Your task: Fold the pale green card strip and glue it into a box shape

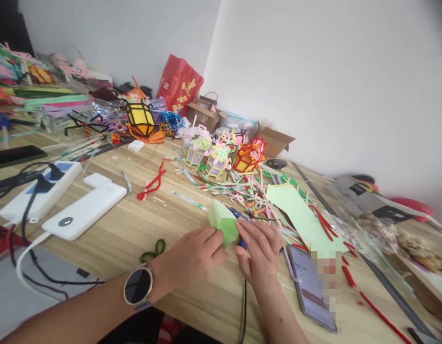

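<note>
My left hand [197,253], with a round-faced watch [138,285] on its wrist, is closed on the near edge of a folded light-green paper piece [224,223]. Right beside it, my right hand [262,246] curls over a blue glue gun [239,215], mostly hidden under the fingers. A black cord [245,306] runs down from below that hand. The glue gun's front end meets the paper's right side; whether they touch I cannot tell. Behind my right hand lies a larger pale-green sheet [296,215]. A dark green pipe-cleaner loop [154,249] rests behind my left wrist.
To the right lies a phone [312,291]. A white power bank [85,210] and a power strip [42,191] with cables sit at left. Small pipe-cleaner lanterns [217,160] stand behind scattered strips. Farther back are a yellow lantern [140,117], a red bag [180,83] and a cardboard box [274,141].
</note>
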A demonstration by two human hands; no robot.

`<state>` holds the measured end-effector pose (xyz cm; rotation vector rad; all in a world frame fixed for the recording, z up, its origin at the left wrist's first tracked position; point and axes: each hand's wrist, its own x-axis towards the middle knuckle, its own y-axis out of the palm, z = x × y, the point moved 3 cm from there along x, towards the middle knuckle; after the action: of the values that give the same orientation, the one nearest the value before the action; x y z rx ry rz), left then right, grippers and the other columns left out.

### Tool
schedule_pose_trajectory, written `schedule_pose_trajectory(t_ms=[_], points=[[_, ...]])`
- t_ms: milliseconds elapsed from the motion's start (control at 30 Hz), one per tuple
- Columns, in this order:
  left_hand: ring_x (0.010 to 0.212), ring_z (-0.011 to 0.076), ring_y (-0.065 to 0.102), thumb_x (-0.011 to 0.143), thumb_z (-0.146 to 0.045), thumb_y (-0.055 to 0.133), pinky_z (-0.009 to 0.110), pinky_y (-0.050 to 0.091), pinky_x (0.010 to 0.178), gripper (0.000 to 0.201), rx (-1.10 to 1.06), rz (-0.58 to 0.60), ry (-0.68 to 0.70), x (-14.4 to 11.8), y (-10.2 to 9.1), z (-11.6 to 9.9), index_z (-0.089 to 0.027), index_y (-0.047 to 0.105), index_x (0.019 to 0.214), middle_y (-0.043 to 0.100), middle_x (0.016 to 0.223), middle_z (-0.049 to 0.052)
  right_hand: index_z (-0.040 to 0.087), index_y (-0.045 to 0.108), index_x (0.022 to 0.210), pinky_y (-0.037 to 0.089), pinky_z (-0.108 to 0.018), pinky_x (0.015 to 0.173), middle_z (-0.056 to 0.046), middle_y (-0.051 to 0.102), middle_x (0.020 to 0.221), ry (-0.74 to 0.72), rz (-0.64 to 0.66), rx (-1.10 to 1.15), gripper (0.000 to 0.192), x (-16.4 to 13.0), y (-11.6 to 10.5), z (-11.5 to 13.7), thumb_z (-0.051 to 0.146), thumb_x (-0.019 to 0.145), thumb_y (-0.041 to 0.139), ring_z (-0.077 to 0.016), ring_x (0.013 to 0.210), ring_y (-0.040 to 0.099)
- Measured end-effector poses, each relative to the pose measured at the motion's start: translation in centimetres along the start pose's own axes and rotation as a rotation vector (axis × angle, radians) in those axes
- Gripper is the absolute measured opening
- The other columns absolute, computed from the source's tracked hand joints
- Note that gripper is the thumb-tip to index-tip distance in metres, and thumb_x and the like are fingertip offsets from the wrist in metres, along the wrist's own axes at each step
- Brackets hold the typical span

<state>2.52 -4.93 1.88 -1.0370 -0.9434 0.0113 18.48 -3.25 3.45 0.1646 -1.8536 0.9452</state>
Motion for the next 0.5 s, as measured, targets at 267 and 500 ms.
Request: schedule_pose_trajectory(t_ms=[267, 500], points=[[0.078, 0.0215, 0.062, 0.086, -0.018, 0.058, 0.033, 0.054, 0.063, 0.006, 0.054, -0.074, -0.114, -0.42, 0.82, 0.71, -0.014, 0.061, 0.082, 0.066, 0.090, 0.010, 0.025, 0.046, 0.140, 0.038, -0.044, 0.094, -0.009, 0.070, 0.109, 0.020, 0.005, -0.005, 0.044, -0.54, 0.40, 0.02, 0.034, 0.099, 0.036, -0.0260, 0.104, 0.057], [0.083, 0.0225, 0.064, 0.088, -0.020, 0.056, 0.034, 0.056, 0.068, 0.009, 0.051, -0.108, -0.164, -0.67, 1.02, 0.93, -0.013, 0.062, 0.087, 0.067, 0.096, 0.011, 0.021, 0.052, 0.136, 0.038, -0.043, 0.092, -0.009, 0.071, 0.103, -0.044, 0.003, 0.008, 0.041, -0.46, 0.37, 0.14, 0.031, 0.099, 0.039, -0.0248, 0.100, 0.058]])
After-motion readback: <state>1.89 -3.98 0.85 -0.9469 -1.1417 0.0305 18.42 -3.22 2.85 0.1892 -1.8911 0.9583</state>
